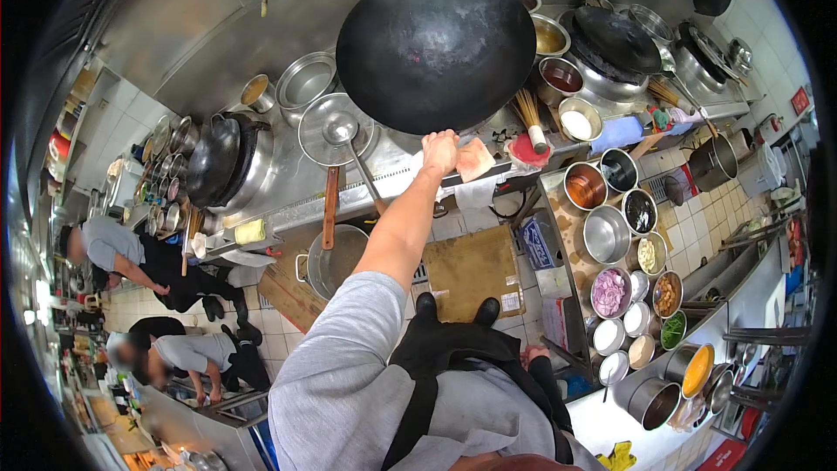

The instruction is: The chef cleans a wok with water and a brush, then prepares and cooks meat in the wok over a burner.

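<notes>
My left hand [439, 149] reaches forward and is closed on the near edge of a large black wok [435, 46]. Haze hangs over the wok's far side. A folded pinkish cloth [475, 159] lies on the range's front edge, right beside that hand. To the left, a wire-mesh strainer [331, 209] with a wooden handle and a metal ladle [341, 127] rest together on the steel range. My right hand [535, 354] hangs low by my side, below a dark sleeve; its fingers are partly hidden, and nothing shows in it.
Right of me, a low table [556, 203] bears several metal pots, including chopped red onion [611, 292]. Another covered wok burner [229, 160] stands left. A stockpot [337, 261] sits on floor cardboard. Two co-workers [137, 255] bend at the far left. A bamboo brush [531, 121] stands near the wok.
</notes>
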A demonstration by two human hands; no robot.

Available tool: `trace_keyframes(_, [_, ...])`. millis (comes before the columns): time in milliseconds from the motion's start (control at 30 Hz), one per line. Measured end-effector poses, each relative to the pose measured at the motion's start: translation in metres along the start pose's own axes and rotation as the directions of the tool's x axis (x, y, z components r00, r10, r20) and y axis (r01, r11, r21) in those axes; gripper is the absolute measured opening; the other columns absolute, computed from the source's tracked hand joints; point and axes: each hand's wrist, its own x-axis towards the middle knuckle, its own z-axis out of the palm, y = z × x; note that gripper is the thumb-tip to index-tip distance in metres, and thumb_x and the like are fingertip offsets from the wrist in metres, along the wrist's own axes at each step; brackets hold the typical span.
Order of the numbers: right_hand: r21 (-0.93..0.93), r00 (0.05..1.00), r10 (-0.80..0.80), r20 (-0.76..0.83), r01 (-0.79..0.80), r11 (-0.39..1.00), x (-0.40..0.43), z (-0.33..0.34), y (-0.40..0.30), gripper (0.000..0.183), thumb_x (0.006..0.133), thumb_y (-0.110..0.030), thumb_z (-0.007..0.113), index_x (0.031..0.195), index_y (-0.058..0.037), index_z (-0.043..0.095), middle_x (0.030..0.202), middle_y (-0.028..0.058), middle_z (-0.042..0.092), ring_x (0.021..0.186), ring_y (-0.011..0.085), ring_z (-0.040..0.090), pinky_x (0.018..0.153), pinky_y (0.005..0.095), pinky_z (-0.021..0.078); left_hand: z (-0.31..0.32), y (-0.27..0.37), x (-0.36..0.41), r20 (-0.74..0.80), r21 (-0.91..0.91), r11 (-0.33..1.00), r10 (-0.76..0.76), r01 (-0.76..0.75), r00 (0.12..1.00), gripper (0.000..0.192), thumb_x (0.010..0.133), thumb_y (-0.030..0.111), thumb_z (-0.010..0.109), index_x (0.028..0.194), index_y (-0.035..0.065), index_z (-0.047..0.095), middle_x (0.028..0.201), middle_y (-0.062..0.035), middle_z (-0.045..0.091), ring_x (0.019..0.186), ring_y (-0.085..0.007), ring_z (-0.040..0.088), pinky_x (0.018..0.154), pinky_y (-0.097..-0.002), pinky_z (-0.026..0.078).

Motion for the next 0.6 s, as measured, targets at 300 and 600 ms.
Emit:
trace_keyframes(300, [0.206, 0.990, 0.088, 0.107, -0.109, 0.973, 0.004, 0.004, -0.004, 0.012, 0.081, -0.006, 0.051, 0.086, -0.0022, 0.060, 0.067, 0.0181, 0.059, 0.050, 0.0287, 0.056, 0.040, 0.0418, 0.0435, -0.013, -0.010, 0.013, 0.053, -0.089, 0.995, -0.036, 0.040, 0.998, 0.029, 0.093, 0.029, 0.049, 0.092, 0.0029, 0.062, 0.105, -0.0173, 0.061, 0.105, -0.0356, 0.053, 0.094, -0.0474, 0.037])
trace_keyframes(600, [0.116, 0.998, 0.041, -0.049, -0.035, 0.993, -0.009, -0.003, 0.015, 0.012, 0.083, -0.006, 0.048, 0.087, -0.0010, 0.058, 0.063, 0.0159, 0.059, 0.049, 0.0259, 0.058, 0.039, 0.0378, 0.0460, -0.045, -0.005, -0.161, -0.039, -0.463, 0.875, 0.143, -0.145, 0.989, 0.033, 0.086, 0.007, 0.051, 0.118, -0.0018, 0.047, 0.110, -0.0259, 0.053, 0.106, -0.0434, 0.049, 0.089, -0.0466, 0.042])
